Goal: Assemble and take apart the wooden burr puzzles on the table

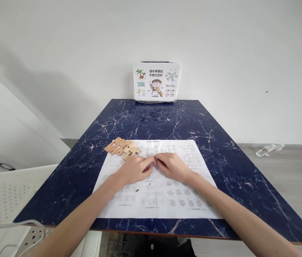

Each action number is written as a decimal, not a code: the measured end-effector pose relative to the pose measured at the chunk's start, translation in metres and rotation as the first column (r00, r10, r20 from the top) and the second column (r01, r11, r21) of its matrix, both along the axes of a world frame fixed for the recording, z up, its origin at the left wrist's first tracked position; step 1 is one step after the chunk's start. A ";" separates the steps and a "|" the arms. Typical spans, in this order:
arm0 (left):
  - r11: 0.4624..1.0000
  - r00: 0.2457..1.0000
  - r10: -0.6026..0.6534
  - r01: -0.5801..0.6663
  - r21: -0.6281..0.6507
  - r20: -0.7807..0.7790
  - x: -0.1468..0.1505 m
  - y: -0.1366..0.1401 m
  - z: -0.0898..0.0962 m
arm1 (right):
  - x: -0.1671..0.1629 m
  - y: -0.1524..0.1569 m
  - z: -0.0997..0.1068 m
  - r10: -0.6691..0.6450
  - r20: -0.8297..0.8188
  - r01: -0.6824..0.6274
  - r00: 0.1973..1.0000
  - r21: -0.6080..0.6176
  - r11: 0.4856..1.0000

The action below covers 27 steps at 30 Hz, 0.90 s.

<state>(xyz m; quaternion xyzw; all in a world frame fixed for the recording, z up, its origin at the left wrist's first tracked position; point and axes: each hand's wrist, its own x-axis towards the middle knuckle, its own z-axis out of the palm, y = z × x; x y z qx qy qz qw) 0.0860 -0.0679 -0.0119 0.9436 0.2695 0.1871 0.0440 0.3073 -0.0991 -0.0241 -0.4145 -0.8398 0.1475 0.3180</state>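
Observation:
My left hand (136,168) and my right hand (172,166) meet over the middle of a printed paper sheet (188,210). The fingers of both are curled and pinched together, fingertips touching or nearly so. Whatever they hold, if anything, is hidden behind the fingers or too small to name. Just beyond my left hand lies a group of notched wooden blocks (118,146), some darker and some paler, close together on the sheet's upper left corner. Rows of small line drawings cover the paper, with a few small dark marks (137,190) below my left hand.
The sheet lies on a dark blue marbled table (153,121). A white printed case (156,82) stands at the far edge against the wall. At left are a perforated white chair (3,196) and a pale cable (11,225). A clear plastic bottle (269,150) lies on the floor at right.

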 end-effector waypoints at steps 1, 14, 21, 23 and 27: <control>1.000 1.000 -0.004 0.004 0.007 0.004 0.000 0.000 -0.001 | 0.000 0.000 0.000 0.001 -0.004 -0.001 1.000 0.005 1.000; 0.998 1.000 0.003 -0.004 0.062 0.015 0.000 -0.002 0.001 | -0.001 0.000 -0.002 0.009 0.012 -0.009 1.000 0.016 1.000; 0.997 0.998 0.027 -0.031 0.072 0.062 0.001 -0.006 0.000 | -0.001 0.001 -0.001 0.011 0.013 -0.011 1.000 0.014 1.000; 0.995 0.993 0.032 -0.042 0.090 0.109 0.000 -0.008 0.003 | -0.001 0.001 -0.001 0.010 0.014 -0.010 1.000 0.011 1.000; 0.982 0.958 0.131 -0.162 0.102 0.256 -0.006 0.001 0.018 | -0.001 0.001 -0.001 0.007 -0.015 -0.007 1.000 -0.017 1.000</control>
